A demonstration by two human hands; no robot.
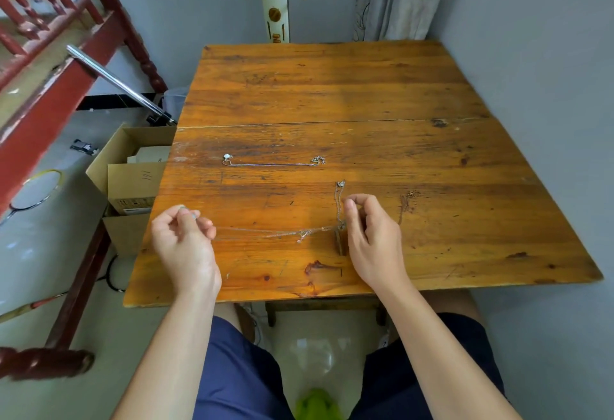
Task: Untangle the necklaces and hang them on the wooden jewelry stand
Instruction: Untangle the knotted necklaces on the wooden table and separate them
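Observation:
A thin silver necklace (265,233) stretches level above the wooden table (332,87), from my left hand (186,240) toward the small wooden jewelry stand (340,243). My left hand pinches its left end. My right hand (372,237) pinches a second silver chain (339,200) that runs up to a pendant near the stand's top. A third silver necklace (272,163) lies straight on the table farther back. A dark copper-coloured chain (407,202) lies to the right of my right hand.
Open cardboard boxes (133,180) stand on the floor by the table's left edge, with a chrome pole (119,82) slanting above them. A red wooden bed frame (50,94) is at left. Fan and curtain stand behind the table; a grey wall is at right.

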